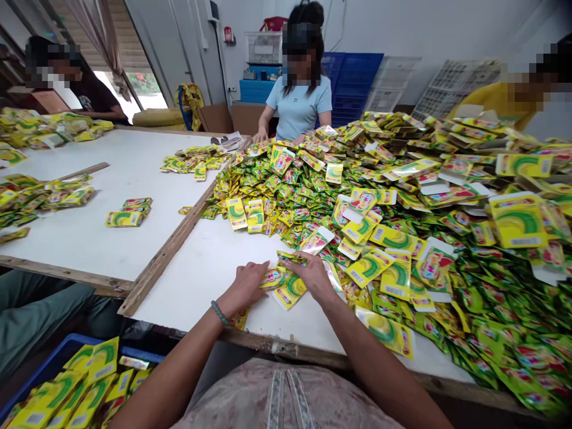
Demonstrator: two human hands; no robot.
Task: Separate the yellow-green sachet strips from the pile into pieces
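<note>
My left hand, with a green bead bracelet at the wrist, is closed with its fingertips on a small yellow packet on the white table. My right hand pinches a small green-and-yellow sachet between thumb and fingers. A flat yellow box lies between the hands, below the right fingers. Part of another yellow packet shows under my left wrist. To the right of my right hand lie loose yellow boxes, several with open white flaps.
A large heap of green sachets and yellow boxes covers the table's right side. A wooden strip divides the tabletop. Filled boxes lie left of it. A blue crate of boxes stands at lower left. Other people sit around the table.
</note>
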